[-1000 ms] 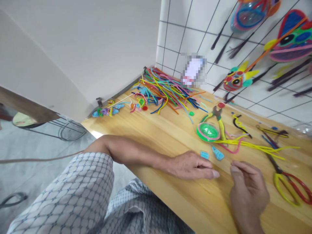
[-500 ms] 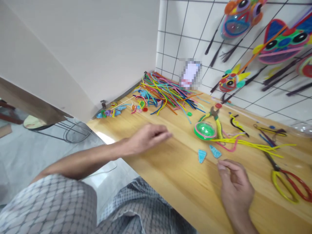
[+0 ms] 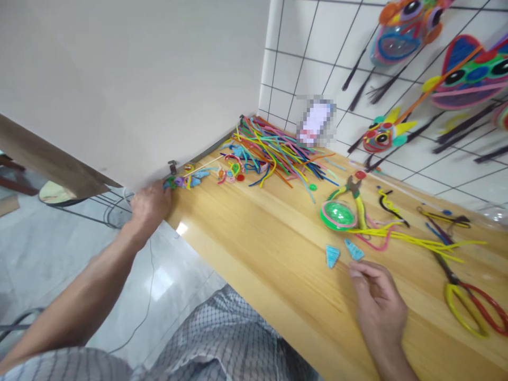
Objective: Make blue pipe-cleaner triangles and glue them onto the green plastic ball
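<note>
My left hand (image 3: 151,203) is at the far left corner of the table, beside a small heap of colourful pipe-cleaner pieces (image 3: 183,181). The back of that hand hides its fingers, so whether it grips anything is unclear. My right hand (image 3: 381,296) rests on the table with curled fingers, thumb tip against the forefinger, and nothing visible in it. Just beyond its fingertips lie two light-blue wrapped pieces, a wedge (image 3: 332,256) and a triangle (image 3: 354,250). A green shiny dome with a pink rim (image 3: 338,215) sits farther back, beside yellow-green pliers (image 3: 359,207).
Scissors (image 3: 452,280) with yellow and red handles lie at right, near yellow pipe cleaners (image 3: 420,241). A pile of coloured pipe cleaners (image 3: 278,148) fills the back corner under a blurred phone (image 3: 316,123). Colourful masks (image 3: 472,74) hang on the tiled wall.
My left hand has moved left across the table, from its middle to the small pieces at the far corner. My right hand has stayed almost in place.
</note>
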`<state>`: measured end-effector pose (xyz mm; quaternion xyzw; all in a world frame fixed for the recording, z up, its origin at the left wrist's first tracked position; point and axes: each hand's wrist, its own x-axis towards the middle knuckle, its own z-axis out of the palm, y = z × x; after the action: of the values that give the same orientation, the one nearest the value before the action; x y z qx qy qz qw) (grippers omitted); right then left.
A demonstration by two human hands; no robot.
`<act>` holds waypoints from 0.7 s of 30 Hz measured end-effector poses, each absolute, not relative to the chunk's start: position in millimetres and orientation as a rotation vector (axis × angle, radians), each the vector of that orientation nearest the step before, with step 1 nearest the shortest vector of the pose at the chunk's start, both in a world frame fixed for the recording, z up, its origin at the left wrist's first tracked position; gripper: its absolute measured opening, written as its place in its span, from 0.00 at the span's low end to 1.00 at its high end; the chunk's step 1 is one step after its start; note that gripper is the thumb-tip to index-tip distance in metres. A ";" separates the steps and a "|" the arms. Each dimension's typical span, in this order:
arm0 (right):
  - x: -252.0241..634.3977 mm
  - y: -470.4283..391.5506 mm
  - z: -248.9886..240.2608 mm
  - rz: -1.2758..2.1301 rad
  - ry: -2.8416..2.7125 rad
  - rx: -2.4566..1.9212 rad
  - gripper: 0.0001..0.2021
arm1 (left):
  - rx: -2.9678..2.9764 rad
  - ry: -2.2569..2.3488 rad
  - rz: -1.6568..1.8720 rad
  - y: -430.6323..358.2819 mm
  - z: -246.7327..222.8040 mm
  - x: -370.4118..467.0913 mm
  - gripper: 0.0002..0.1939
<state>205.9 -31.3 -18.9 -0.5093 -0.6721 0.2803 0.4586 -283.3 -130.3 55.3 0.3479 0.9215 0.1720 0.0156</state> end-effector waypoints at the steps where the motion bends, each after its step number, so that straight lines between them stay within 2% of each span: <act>1: 205.9 -31.3 -18.7 0.691 -1.662 -1.251 0.08 | 1.073 2.871 0.526 -130.0 55.0 -284.4 0.07; 6: 206.1 -32.9 -17.8 0.674 -1.684 -1.262 0.08 | 1.044 2.917 0.546 -130.3 63.3 -286.6 0.11; 9: 205.2 -32.5 -16.8 0.674 -1.710 -1.266 0.08 | 0.961 2.885 0.892 -130.1 76.0 -274.4 0.06; 10: 204.3 -32.0 -15.9 0.659 -1.727 -1.263 0.07 | 0.934 2.762 1.072 -127.8 80.0 -266.4 0.07; 13: 198.4 -31.3 -8.8 0.572 -1.786 -1.223 0.05 | 0.858 1.994 1.430 -108.9 85.8 -229.6 0.11; 15: 193.1 -33.2 0.5 0.524 -1.816 -1.179 0.04 | 0.807 1.555 1.442 -88.3 82.5 -194.7 0.15; 17: 188.2 -36.8 12.7 0.522 -1.827 -1.144 0.04 | 0.809 1.289 1.308 -67.4 75.0 -153.1 0.17; 21: 183.9 -40.2 36.0 0.686 -1.776 -1.120 0.10 | 0.932 1.105 1.007 -39.2 59.0 -68.8 0.18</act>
<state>183.9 -40.2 36.0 -0.4529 -0.7182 0.2774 0.4496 -68.8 -39.2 59.0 0.4079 0.4836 0.4407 0.6368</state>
